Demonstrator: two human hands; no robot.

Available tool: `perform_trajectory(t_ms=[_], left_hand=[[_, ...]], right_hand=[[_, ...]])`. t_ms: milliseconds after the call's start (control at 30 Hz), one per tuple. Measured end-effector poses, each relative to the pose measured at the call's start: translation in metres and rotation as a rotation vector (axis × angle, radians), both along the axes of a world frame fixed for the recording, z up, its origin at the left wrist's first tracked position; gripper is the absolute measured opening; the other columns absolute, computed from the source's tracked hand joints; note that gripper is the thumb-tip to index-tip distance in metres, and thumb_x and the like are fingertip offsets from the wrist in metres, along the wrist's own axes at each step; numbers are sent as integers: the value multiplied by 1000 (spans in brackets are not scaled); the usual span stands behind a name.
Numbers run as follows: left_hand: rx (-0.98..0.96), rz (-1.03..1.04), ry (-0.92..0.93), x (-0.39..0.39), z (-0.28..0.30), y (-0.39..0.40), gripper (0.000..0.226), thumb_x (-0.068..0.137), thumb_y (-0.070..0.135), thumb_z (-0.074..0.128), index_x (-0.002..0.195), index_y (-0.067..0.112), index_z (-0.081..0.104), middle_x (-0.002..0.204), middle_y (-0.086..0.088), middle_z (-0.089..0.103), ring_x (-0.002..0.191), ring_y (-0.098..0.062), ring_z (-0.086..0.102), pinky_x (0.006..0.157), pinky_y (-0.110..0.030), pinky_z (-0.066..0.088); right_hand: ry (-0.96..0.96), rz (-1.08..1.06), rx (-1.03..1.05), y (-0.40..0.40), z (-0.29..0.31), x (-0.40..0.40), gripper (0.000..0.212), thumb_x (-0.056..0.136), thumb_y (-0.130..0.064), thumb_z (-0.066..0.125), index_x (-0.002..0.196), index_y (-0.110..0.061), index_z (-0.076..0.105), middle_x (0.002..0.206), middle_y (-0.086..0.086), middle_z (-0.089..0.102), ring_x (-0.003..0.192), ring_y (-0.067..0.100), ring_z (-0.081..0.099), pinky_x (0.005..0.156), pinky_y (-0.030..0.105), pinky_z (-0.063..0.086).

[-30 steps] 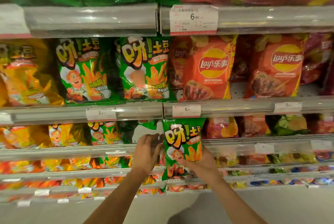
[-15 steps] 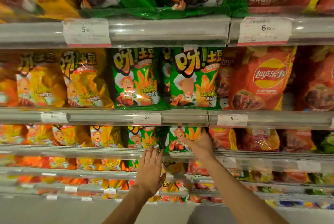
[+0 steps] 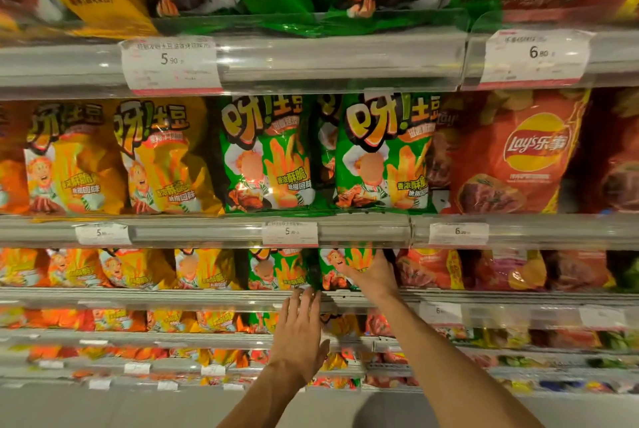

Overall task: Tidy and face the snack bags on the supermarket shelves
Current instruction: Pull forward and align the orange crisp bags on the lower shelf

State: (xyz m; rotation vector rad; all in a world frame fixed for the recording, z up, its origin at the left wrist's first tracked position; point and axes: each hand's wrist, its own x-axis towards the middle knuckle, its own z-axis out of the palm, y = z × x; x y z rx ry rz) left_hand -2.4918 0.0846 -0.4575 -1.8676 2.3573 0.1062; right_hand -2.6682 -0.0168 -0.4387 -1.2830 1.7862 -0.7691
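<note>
Left hand (image 3: 301, 330) is nearest: fingers straight, holding nothing, fingertips at the front edge of the shelf (image 3: 207, 296), just under the gap between two green bags. Right hand (image 3: 371, 275) is farther in, flat against the face of the green snack bag (image 3: 340, 268), thumb spread across the print; pressing, not gripping as far as I can tell. Bag stands upright, long axis vertical, at the shelf's front edge, just right of the other green bag (image 3: 276, 270) and left of the red bags (image 3: 428, 270). Bag lies up and right of the left hand; right hand is nearer, so it likely squares the bag.
</note>
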Motion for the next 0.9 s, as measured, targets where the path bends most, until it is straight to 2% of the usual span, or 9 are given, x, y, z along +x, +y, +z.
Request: perform_trajectory(t_ms=[100,200,267,333,433,633,733,800,900], left_hand=[[9,9,3,-2,3,1,87,100,55,37,157,10,-11,166,-13,-9,152,-36,-12,125,-48,-4],[4,22,11,-6,7,2,86,99,55,38,157,10,-8,166,-12,-7,152,-36,-11,125,-47,-2],[3,29,14,-8,9,2,87,99,55,39,157,9,-6,166,-12,-5,152,-35,-11,125,-46,0],[12,41,10,-11,10,2,87,99,56,38,157,9,-6,166,-12,-5,152,-35,-10,125,-46,0],[11,71,48,-13,12,1,84,99,54,40,158,10,-2,166,-10,-2,153,-34,-8,125,-44,0],[-57,203,137,-32,14,3,73,100,54,37,157,14,13,164,-10,10,152,-33,4,124,-41,8],[-110,233,258,-53,16,6,63,99,49,44,150,15,29,152,-11,30,143,-30,24,120,-39,24],[-163,204,423,-74,16,7,51,95,37,59,136,9,50,135,-13,46,127,-32,41,109,-41,38],[-180,228,629,-115,17,9,32,91,20,64,120,5,61,121,-12,55,115,-32,51,99,-37,40]], right_hand=[[114,61,83,1,6,3,107,79,-68,73,157,-14,24,149,12,51,139,34,45,109,45,41],[266,109,158,7,9,1,118,83,-77,60,162,-9,5,156,15,44,143,35,41,111,44,39],[331,115,144,14,8,0,112,85,-75,59,160,-5,15,150,16,50,138,35,48,108,42,44],[350,117,81,22,8,-3,94,86,-70,62,148,-5,35,140,15,59,128,34,56,101,40,50],[319,146,7,33,10,-11,81,89,-60,67,145,-5,42,140,15,59,129,33,54,101,37,49],[100,66,-93,57,9,-40,76,89,-55,71,150,-16,48,147,2,55,136,23,49,112,36,44],[-75,-8,-127,70,2,-66,49,90,-30,77,135,-14,64,134,-1,67,125,18,61,111,37,46],[-140,-65,-156,78,-3,-91,22,89,-13,78,110,-17,74,108,-1,75,104,19,69,100,40,55],[-166,-131,-134,90,-2,-139,22,88,-6,77,92,-27,71,88,-9,73,90,21,70,78,21,55]])
